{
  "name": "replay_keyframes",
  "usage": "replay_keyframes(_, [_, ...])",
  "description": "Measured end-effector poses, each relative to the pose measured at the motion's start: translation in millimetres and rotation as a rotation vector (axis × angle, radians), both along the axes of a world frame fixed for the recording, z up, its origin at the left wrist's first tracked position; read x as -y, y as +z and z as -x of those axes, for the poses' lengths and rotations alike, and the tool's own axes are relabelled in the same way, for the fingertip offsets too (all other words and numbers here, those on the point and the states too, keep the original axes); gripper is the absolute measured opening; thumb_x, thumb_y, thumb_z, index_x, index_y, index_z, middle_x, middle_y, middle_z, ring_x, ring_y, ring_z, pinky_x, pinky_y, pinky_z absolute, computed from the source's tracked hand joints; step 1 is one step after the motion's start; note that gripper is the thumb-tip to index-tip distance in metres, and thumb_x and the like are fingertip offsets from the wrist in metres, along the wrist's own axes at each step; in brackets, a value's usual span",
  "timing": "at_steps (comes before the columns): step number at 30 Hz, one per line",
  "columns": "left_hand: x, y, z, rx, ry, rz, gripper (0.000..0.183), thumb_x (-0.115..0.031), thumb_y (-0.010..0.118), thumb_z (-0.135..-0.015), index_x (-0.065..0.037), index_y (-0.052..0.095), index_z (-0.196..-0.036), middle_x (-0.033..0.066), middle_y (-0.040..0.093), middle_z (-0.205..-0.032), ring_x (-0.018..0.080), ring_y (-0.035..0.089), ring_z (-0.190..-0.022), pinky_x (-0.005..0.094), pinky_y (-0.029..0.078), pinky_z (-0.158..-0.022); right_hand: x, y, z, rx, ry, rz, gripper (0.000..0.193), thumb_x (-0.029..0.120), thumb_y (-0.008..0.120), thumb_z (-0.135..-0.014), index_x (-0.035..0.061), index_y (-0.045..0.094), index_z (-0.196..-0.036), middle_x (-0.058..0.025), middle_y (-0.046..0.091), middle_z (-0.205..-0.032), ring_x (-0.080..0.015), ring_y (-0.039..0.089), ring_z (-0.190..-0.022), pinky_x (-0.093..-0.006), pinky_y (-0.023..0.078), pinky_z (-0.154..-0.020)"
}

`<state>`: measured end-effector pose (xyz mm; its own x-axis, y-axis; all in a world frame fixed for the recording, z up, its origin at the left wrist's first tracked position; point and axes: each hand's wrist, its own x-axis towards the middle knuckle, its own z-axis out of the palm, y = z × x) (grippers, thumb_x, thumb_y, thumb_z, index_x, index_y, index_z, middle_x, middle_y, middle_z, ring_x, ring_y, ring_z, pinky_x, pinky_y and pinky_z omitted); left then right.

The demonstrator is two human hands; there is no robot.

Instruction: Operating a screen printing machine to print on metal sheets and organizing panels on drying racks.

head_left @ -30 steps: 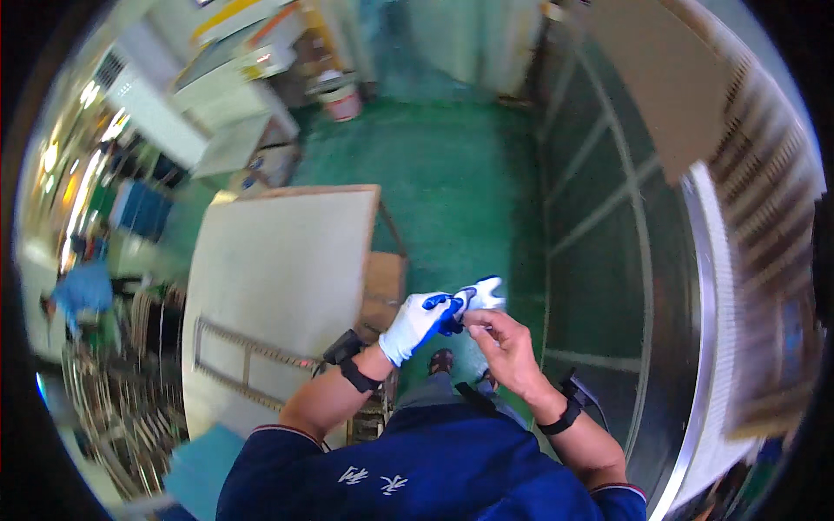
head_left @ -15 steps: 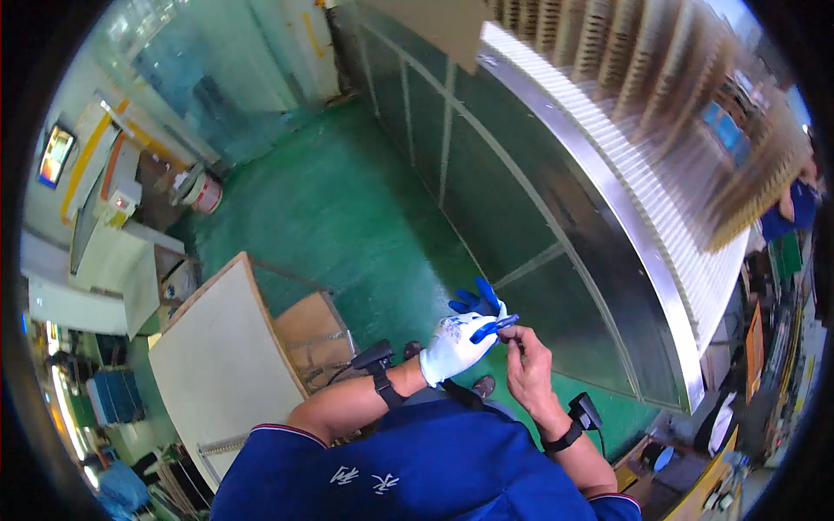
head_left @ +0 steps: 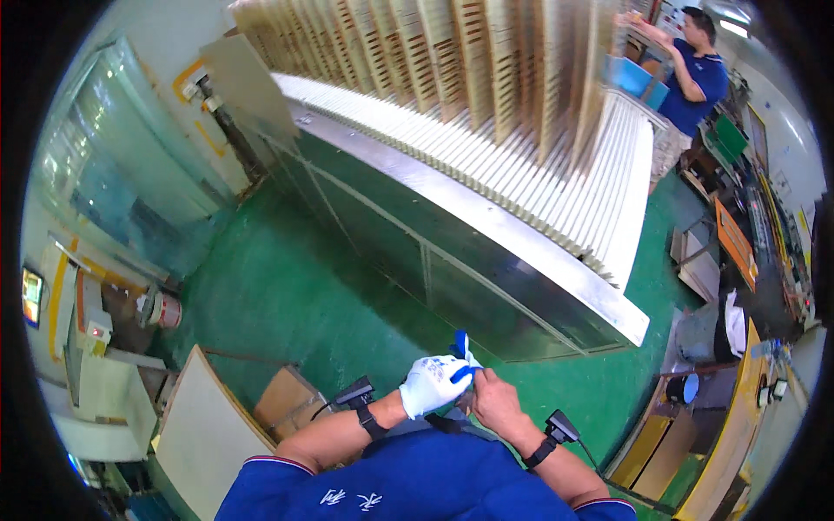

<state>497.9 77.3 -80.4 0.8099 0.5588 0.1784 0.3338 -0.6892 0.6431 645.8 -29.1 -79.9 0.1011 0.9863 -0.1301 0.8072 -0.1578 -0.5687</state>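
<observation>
Two hands are meeting just in front of the person's chest, and everything turns on how they are sitting against each other: the left hand (head_left: 434,384), wearing a white knitted glove with blue-coated fingertips (head_left: 459,347), is lying to the left and slightly above, while the bare right hand (head_left: 493,401) is touching it from the right. The glove's long axis is running from the wrist up and to the right, its blue tips pointing away from the body toward the machine. The right grip is pinching the glove's edge near the palm, fingers pressed together on the fabric; the left grip is curling loosely, though whether it is closing on anything I cannot tell. No tabletop is lying beneath them, only the green painted floor (head_left: 287,295). Ahead, a long steel-sided machine (head_left: 486,260) is carrying pale ribbed slats, a cardboard box (head_left: 287,401) is sitting at lower left, and another person in a blue shirt (head_left: 691,82) is working at the far end.
</observation>
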Motion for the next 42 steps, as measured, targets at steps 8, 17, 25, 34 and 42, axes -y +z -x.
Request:
replay_keyframes(8, [27.3, 3.3, -72.8, 0.156, -0.532, -0.329, 0.019, -0.030, 0.064, -0.083, -0.014, 0.063, -0.092, 0.0037, 0.057, -0.074, 0.0222, 0.058, -0.066, 0.0379, 0.046, -0.056, 59.9, -30.0, -87.4, -1.386, -1.011, 0.028, 0.032, 0.005, 0.037, -0.093, -0.0064, 0.058, -0.114, -0.0223, 0.066, -0.104, -0.0296, 0.066, -0.098, -0.0409, 0.056, -0.081])
replay_keyframes(17, [104.0, 35.2, -150.8, 0.390, -1.077, -0.232, 0.015, -0.024, 0.061, -0.080, -0.012, 0.062, -0.089, 0.0055, 0.056, -0.072, 0.0221, 0.055, -0.061, 0.0387, 0.043, -0.053, 147.9, -6.8, -70.8, -0.661, -1.329, -0.819, 0.029, 0.011, 0.052, -0.094, -0.0056, 0.060, -0.117, -0.0112, 0.067, -0.110, -0.0189, 0.065, -0.097, -0.0344, 0.053, -0.084])
replay_keyframes(25, [151.0, 43.2, -199.7, 0.313, -1.103, -0.103, 0.018, -0.027, 0.064, -0.080, -0.012, 0.063, -0.089, 0.0074, 0.061, -0.079, 0.0255, 0.061, -0.069, 0.0394, 0.047, -0.057, 190.4, 43.6, -142.1, -1.498, -0.975, -1.105, 0.051, 0.028, 0.044, -0.099, -0.0039, 0.041, -0.139, -0.0187, 0.048, -0.141, -0.0290, 0.049, -0.128, -0.0409, 0.036, -0.111])
replay_keyframes(34, [210.9, 35.8, -286.8, 0.185, -1.075, 0.021, 0.018, -0.028, 0.063, -0.083, -0.010, 0.063, -0.084, 0.0106, 0.062, -0.079, 0.0313, 0.061, -0.071, 0.0407, 0.051, -0.061, 188.9, 37.6, -254.8, -1.590, -0.756, -0.942, 0.061, 0.045, 0.040, -0.100, 0.0102, 0.029, -0.150, -0.0119, 0.034, -0.152, -0.0275, 0.032, -0.139, -0.0418, 0.023, -0.114])
replay_keyframes(42, [252.0, 67.7, -361.6, 0.113, -1.132, 0.031, 0.028, -0.031, 0.061, -0.085, -0.007, 0.063, -0.099, 0.0136, 0.065, -0.092, 0.0339, 0.063, -0.086, 0.0417, 0.052, -0.077, 268.6, 36.3, -373.3, -1.845, -0.352, -1.176, 0.048, 0.045, 0.044, -0.098, 0.0096, 0.059, -0.127, -0.0123, 0.062, -0.126, -0.0284, 0.052, -0.124, -0.0487, 0.033, -0.110])
